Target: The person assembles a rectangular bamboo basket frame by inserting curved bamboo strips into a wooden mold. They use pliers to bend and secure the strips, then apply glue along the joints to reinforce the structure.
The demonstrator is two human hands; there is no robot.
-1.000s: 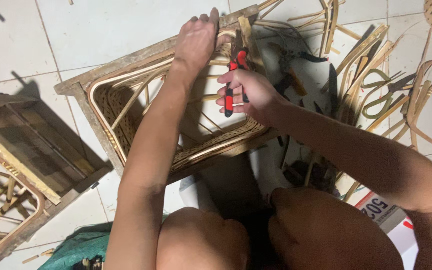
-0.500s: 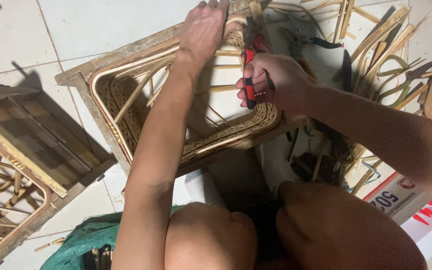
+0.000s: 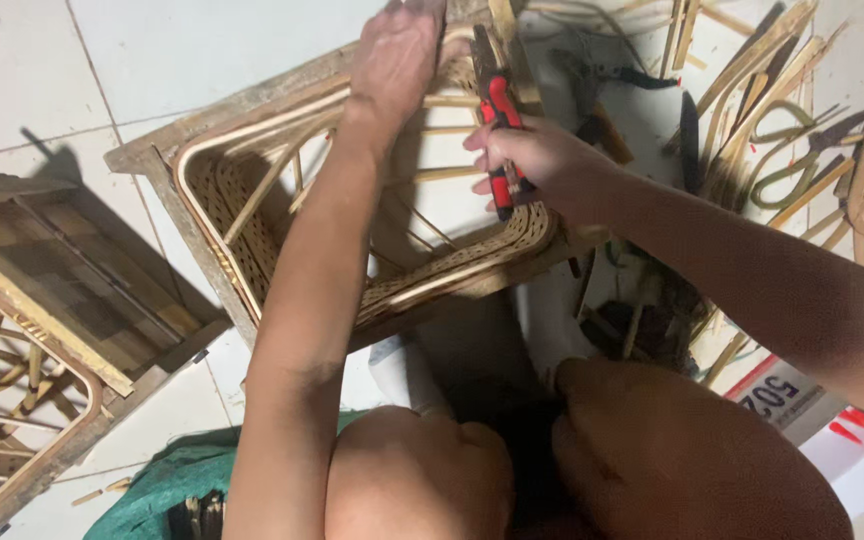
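A square wooden frame (image 3: 214, 112) with a woven rattan rim and thin cane struts lies on the white tile floor in front of my knees. My left hand (image 3: 400, 52) reaches across it and presses on its far edge, at the top of the view. My right hand (image 3: 542, 168) grips red-and-black handled pliers (image 3: 495, 130) over the frame's right side. The pliers' jaws point away from me toward the far edge, close to my left hand. What the jaws hold is hidden.
A second wooden frame with a slatted panel (image 3: 47, 285) lies at the left. Loose rattan strips and curved cane pieces (image 3: 782, 130) are piled at the right, with dark tools among them. A green cloth (image 3: 182, 480) lies by my left knee, a printed box (image 3: 802, 410) at the lower right.
My view has shifted, so the frame sits higher. My right hand has carried the pliers toward the frame's far edge, nearer my left hand, which stays pressed there.
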